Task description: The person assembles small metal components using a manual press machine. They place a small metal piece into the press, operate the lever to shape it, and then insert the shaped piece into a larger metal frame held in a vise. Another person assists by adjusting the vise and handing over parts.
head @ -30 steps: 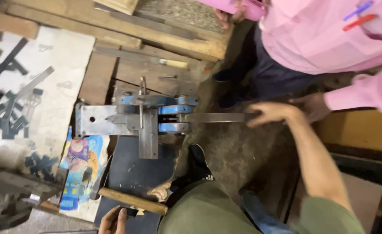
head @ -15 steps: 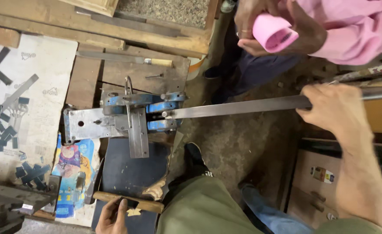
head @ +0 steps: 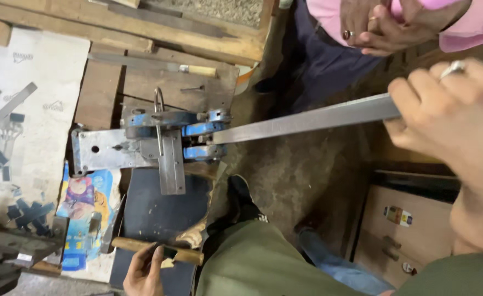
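Right hand [head: 449,115], upper right, fingers wrapped around the long steel lever [head: 307,118]: stiff, heavy, best gripped far out. Left hand [head: 143,271] pinches a dark strip [head: 156,251] at bottom

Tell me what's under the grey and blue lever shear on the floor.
The lever shear sits on wooden boards, its front over a dark sheet. The right hand grips its long handle. What is directly beneath its base plate is covered.
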